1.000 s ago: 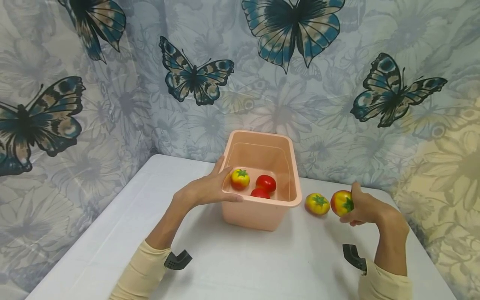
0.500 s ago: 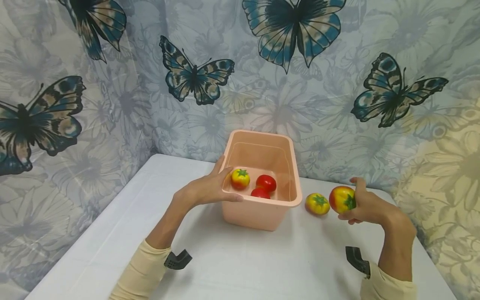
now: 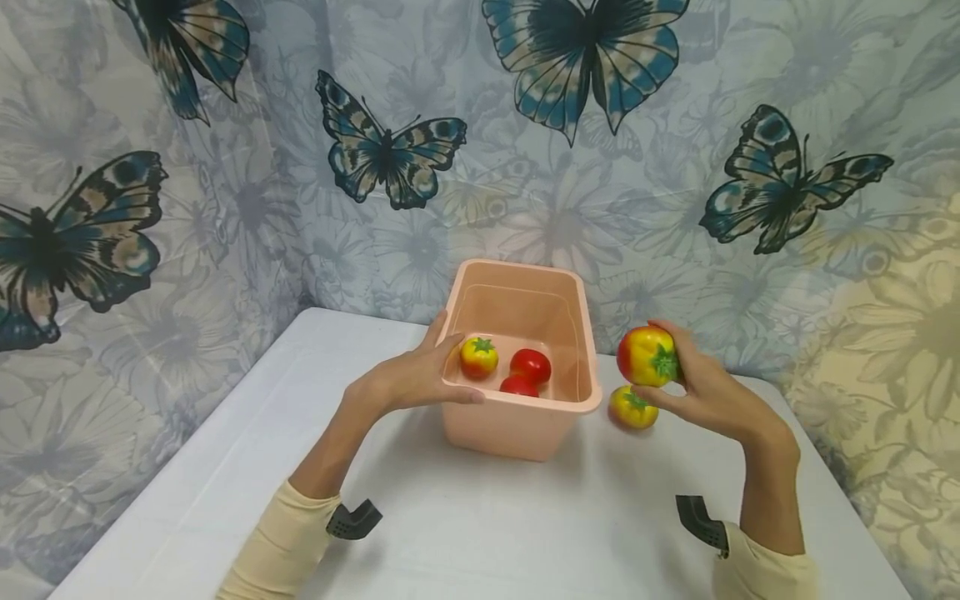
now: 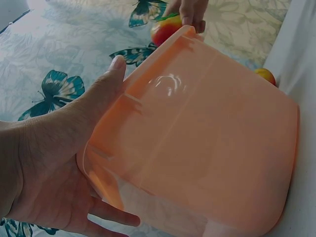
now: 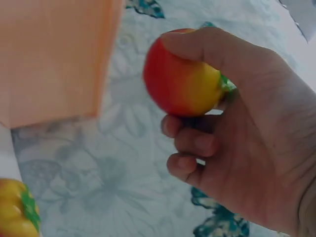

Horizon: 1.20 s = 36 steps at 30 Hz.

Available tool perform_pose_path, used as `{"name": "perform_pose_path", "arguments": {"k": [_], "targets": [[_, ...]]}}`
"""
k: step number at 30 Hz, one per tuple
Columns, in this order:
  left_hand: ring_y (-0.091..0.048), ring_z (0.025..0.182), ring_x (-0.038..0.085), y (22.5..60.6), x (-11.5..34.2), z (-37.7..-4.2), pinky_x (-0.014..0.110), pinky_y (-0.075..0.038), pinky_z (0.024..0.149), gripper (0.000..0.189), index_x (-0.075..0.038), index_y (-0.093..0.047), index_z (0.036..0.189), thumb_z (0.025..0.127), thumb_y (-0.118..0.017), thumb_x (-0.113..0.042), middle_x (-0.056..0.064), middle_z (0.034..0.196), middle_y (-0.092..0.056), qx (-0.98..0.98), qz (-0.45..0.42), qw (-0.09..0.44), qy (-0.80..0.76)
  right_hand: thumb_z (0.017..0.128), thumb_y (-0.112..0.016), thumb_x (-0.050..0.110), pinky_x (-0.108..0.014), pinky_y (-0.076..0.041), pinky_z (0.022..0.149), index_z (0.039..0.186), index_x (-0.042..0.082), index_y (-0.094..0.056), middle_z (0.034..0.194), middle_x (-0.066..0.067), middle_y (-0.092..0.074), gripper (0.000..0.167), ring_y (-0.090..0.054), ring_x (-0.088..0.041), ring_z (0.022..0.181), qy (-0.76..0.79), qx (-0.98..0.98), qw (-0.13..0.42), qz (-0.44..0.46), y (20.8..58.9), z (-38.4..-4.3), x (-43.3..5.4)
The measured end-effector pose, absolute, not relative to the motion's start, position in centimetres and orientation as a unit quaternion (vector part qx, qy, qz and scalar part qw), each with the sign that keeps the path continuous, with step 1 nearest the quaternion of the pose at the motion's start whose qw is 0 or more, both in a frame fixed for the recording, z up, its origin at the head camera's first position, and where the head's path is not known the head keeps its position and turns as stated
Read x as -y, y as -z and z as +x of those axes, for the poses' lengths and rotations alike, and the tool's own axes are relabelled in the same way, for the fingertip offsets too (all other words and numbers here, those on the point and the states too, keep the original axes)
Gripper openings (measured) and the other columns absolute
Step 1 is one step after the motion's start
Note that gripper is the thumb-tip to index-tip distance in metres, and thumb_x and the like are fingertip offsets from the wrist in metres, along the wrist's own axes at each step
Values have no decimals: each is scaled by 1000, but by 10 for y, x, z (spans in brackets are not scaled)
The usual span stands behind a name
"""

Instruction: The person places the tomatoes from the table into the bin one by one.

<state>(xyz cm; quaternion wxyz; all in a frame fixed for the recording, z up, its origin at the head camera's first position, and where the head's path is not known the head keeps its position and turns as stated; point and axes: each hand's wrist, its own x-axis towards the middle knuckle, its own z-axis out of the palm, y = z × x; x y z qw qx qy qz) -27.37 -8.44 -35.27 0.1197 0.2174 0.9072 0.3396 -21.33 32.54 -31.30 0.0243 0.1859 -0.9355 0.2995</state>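
Note:
A peach plastic bin [image 3: 517, 429] stands on the white table, tilted open toward me in the head view. My left hand [image 3: 408, 379] grips its near left corner, thumb and fingers spread on either side of the rim. Inside lie a red-and-yellow tomato [image 3: 478, 358] with a green leafy top and two red fruits [image 3: 531, 367]. To the right of the bin, my right hand [image 3: 712, 387] holds another red-and-yellow tomato [image 5: 180, 76] between thumb and fingers, off the table. Just below it, a yellower tomato [image 3: 630, 410] rests on the table, partly covered by the thumb.
The white table [image 3: 480, 533] ends at a butterfly-print cloth backdrop [image 3: 630, 208] behind the bin and along the sides. Black wrist mounts [image 3: 354, 520] stick out from both sleeves.
My right hand has lifted its tomato and moved left toward the bin, now above the yellower tomato. The left hand and bin have stayed in place.

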Motion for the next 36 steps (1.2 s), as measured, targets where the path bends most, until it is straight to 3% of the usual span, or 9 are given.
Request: {"name": "perform_pose_path", "arguments": {"k": [4, 7, 9, 11, 13, 16, 19, 28, 36], "targets": [[-42, 150, 33, 352, 86, -274, 60, -51, 111, 115, -38, -22, 166, 72, -73, -82, -11, 175, 21, -909, 221, 117, -332, 97, -75, 32, -63, -53, 105, 168, 23, 6, 149, -20, -47, 108, -54, -41, 132, -337, 923, 21, 186, 318, -224, -304], [-42, 151, 33, 352, 86, -274, 60, -50, 111, 116, -39, -21, 166, 72, -73, -82, -11, 175, 21, -910, 219, 120, -331, 97, -75, 33, -43, -62, 95, 168, 29, 13, 132, -18, -55, 113, -60, -34, 111, -339, 919, 42, 196, 322, -230, -288], [-42, 151, 33, 352, 85, -275, 60, -50, 111, 116, -38, -21, 166, 72, -73, -82, -12, 175, 21, -910, 216, 121, -331, 98, -75, 29, -27, -58, 79, 168, 28, 12, 114, -13, -56, 112, -56, -23, 95, -325, 918, 67, 217, 326, -233, -279], [-42, 151, 33, 351, 85, -275, 60, -50, 111, 116, -38, -21, 166, 72, -73, -82, -12, 175, 21, -912, 214, 123, -329, 97, -76, 23, -23, -47, 68, 169, 25, 5, 101, -8, -55, 109, -49, -18, 83, -301, 915, 102, 250, 330, -236, -270], [-41, 152, 33, 352, 85, -275, 61, -49, 112, 115, -39, -21, 166, 73, -73, -81, -11, 175, 21, -910, 217, 122, -332, 96, -76, 17, -20, -48, 69, 170, 20, -5, 97, -7, -56, 103, -50, -15, 82, -278, 907, 136, 287, 333, -237, -263], [-41, 152, 33, 353, 85, -275, 62, -49, 112, 114, -38, -21, 167, 74, -72, -81, -10, 175, 22, -910, 221, 120, -328, 94, -77, 11, -22, -50, 73, 168, 17, -21, 102, -6, -60, 93, -51, -12, 86, -252, 899, 171, 314, 335, -236, -257], [-41, 151, 34, 353, 85, -275, 62, -50, 110, 115, -38, -21, 167, 73, -73, -81, -10, 175, 21, -910, 220, 120, -331, 96, -75, 12, -23, -51, 74, 166, 16, -30, 105, -6, -59, 84, -51, -9, 90, -241, 905, 169, 308, 333, -233, -257], [-45, 149, 32, 352, 84, -275, 58, -52, 110, 113, -38, -24, 166, 73, -75, -78, -11, 175, 18, -911, 214, 121, -331, 99, -72, 16, -27, -54, 76, 167, 24, -29, 118, -8, -60, 80, -58, -21, 109, -244, 920, 144, 272, 328, -230, -264], [-39, 152, 34, 352, 85, -274, 60, -50, 112, 111, -38, -22, 167, 76, -73, -77, -8, 175, 19, -913, 228, 117, -317, 101, -70, 19, -55, -61, 88, 166, 23, -30, 133, -14, -59, 76, -59, -32, 121, -266, 923, 116, 254, 327, -229, -268]]}}
